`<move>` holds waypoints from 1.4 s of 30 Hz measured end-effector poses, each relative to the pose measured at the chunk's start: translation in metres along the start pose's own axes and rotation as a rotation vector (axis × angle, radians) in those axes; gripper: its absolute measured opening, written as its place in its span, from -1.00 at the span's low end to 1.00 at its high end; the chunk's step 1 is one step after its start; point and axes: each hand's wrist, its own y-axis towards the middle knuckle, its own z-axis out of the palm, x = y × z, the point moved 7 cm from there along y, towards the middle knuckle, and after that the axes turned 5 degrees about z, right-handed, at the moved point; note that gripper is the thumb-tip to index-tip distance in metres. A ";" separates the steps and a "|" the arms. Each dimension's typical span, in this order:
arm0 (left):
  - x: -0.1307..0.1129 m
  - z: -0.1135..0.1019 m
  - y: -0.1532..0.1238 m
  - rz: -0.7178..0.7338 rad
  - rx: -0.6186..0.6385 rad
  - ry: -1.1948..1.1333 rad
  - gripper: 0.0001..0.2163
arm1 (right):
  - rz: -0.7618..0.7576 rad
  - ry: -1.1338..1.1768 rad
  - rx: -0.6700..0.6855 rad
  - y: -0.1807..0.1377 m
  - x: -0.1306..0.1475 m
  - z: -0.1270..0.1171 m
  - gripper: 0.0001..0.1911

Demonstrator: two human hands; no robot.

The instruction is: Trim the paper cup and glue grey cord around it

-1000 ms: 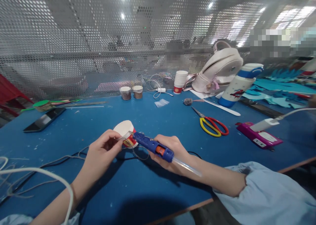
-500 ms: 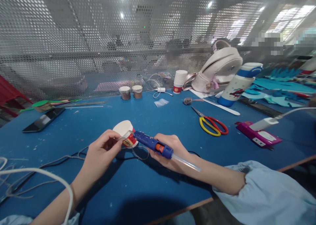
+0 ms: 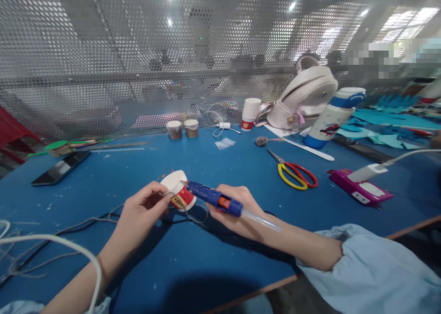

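Paper cup sits low centre, held just above the bench, lying tilted with its white base toward the camera and the red band below.

Change over the last second: the cup has slid slightly toward 4 o'clock and rolled, so more red wall shows. The glue gun has levelled out a bit. Its nozzle stays on the cup wall at the cup's 3 o'clock side.

My read: contact is kept and only the spot on the wall has shifted, so the gluing is mid-pass.

Left hand has thumb and forefinger pinched on the cup's near edge at 8 o'clock. A thin grey strip seems caught there too, but it's too small to be sure.

Right hand is closed around the gun body, and the clear glue stick pokes out toward 4 o'clock.

A loose thin wire loops under the cup.

Further out from the cup:
- scissors at 3 o'clock
- stack of cups at 1 o'clock
- phone at 10 o'clock
- cables at 8 o'clock
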 end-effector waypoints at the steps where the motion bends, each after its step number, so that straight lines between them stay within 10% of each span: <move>1: 0.001 0.000 0.000 -0.013 0.001 -0.004 -0.80 | 0.007 0.000 -0.002 0.000 0.000 0.000 -0.87; 42: 0.014 0.000 0.000 -0.066 0.043 -0.076 -0.82 | 0.250 0.040 0.046 0.005 -0.003 -0.002 -0.78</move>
